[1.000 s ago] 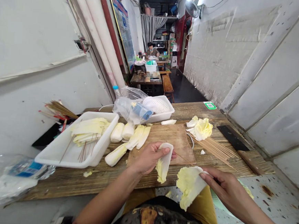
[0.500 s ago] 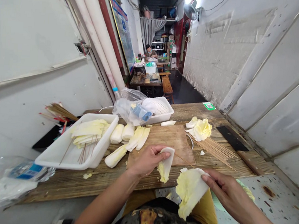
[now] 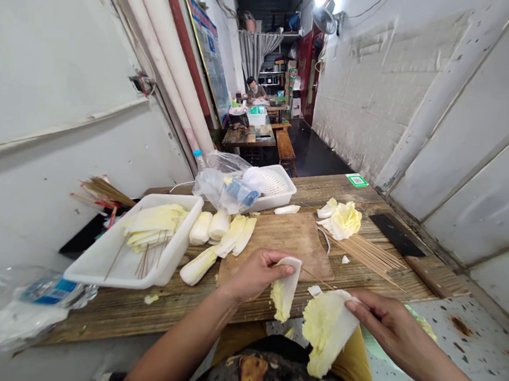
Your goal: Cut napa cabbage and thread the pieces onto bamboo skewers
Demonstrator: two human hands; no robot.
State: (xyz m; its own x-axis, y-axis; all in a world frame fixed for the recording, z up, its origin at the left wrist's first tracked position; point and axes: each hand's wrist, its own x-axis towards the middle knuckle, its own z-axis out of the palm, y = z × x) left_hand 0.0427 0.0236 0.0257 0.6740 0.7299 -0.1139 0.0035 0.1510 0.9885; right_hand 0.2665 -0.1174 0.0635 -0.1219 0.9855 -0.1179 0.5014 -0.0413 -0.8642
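Between thumb and fingers, my left hand (image 3: 262, 276) pinches a small napa cabbage leaf piece (image 3: 285, 290), its yellow frilled edge hanging down. A thin bamboo skewer (image 3: 316, 277) runs from behind this piece toward the larger cabbage leaf (image 3: 329, 328). That larger leaf is gripped at its white rib by my right hand (image 3: 374, 317). Whether the skewer enters either leaf is hidden. Both hands are over the table's near edge, above my lap. Beyond them lies a wooden cutting board (image 3: 283, 240). More bamboo skewers (image 3: 368, 252) lie fanned out to the right, under loose cabbage leaves (image 3: 343, 218).
A white tub (image 3: 173, 263) of skewered cabbage stands left, beside cut cabbage pieces (image 3: 210, 228). A cleaver (image 3: 398, 234) lies at the right table edge. Behind the board are a plastic bag (image 3: 219, 185) and a white tray (image 3: 287, 187). A person (image 3: 256, 91) sits far back.
Both hands have lowered very slightly with their cabbage leaves. The small leaf has turned a little, and the two leaves stay apart.
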